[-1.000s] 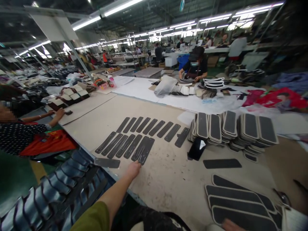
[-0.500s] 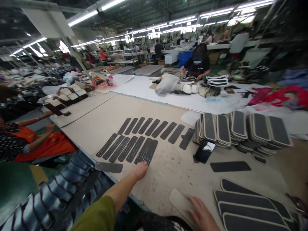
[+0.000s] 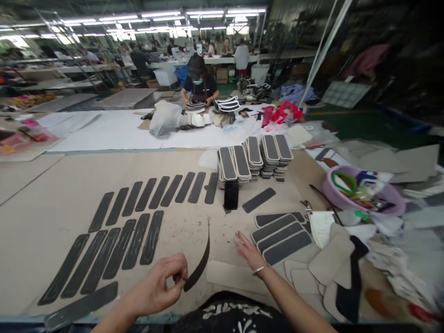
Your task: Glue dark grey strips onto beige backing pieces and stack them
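My left hand [image 3: 163, 282] pinches the lower end of a thin dark strip [image 3: 200, 268], which stands curved on edge above the table. To its right lies a beige rounded piece [image 3: 232, 276], flat on the table. My right hand [image 3: 249, 249] is open, fingers spread, between that piece and a fan of dark pieces with beige borders [image 3: 282, 236]; nothing shows in it. On the left, two rows of dark glossy strips [image 3: 111, 256] lie on the beige tabletop [image 3: 79, 185]. Their surfaces carry shiny streaks.
Stacks of bordered pieces [image 3: 228, 164] stand behind a black phone [image 3: 231, 195]. A single dark strip [image 3: 259, 200] lies nearby. At right are a pink basin [image 3: 364, 212], a notepad [image 3: 321, 226] and loose beige pieces [image 3: 331, 254]. Across the table a person [image 3: 198, 85] handles curved pieces.
The view has turned right. My left hand has lifted a dark strip from the near end of the front row and brought it closer. My right hand has moved beyond the beige piece.
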The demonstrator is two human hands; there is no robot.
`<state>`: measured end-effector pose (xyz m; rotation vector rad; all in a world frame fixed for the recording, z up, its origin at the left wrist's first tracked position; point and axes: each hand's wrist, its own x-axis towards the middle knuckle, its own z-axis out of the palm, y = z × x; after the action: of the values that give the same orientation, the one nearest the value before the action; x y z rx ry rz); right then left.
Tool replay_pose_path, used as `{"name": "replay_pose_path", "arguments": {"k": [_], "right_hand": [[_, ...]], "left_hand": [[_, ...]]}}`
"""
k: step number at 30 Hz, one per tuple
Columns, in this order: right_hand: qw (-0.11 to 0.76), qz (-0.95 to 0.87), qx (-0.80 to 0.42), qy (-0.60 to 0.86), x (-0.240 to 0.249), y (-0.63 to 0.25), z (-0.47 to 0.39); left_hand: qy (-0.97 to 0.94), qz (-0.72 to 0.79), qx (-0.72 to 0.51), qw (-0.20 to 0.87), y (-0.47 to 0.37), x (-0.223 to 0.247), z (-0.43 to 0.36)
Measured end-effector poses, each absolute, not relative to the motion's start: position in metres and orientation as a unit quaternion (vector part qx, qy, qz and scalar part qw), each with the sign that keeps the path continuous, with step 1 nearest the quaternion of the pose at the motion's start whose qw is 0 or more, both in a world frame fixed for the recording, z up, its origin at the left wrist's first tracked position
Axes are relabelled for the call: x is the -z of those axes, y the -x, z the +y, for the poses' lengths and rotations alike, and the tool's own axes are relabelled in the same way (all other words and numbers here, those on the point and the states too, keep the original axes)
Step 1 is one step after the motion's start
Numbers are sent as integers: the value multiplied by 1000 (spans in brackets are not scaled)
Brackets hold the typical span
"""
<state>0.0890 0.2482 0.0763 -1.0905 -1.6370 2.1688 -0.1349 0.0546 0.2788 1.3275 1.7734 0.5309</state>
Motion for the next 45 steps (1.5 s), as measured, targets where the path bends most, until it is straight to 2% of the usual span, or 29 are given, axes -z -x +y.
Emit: {"name": "replay_pose_path", "arguments": {"k": [4, 8, 14, 18, 22, 27, 34, 45], "right_hand": [[104, -456, -817, 338, -88, -83, 248], [62, -438, -822, 358, -90, -99, 244], [70, -542, -684, 482, -71, -169, 236], [33, -626, -577, 523, -53, -212, 220], [25, -640, -517, 568, -38, -226, 205], [31, -628, -503, 594, -34, -220, 204], [-12, -677, -404, 615, -42, -214, 210], [-48, -698, -387, 601, -41, -214, 214]], "left_hand": [[-519, 671, -228, 478, 128, -285, 70], [-525, 658, -239, 483, 132, -264, 80], [-328, 714, -245, 568, 134, -181, 90], [-323, 735, -187, 566, 122, -116, 90], [-339, 754, -137, 546, 111, -81, 91], [-340, 780, -102, 515, 108, -65, 93], [-348, 804, -61, 477, 98, -56, 93], [-361, 830, -47, 423, 93, -64, 89]]}}
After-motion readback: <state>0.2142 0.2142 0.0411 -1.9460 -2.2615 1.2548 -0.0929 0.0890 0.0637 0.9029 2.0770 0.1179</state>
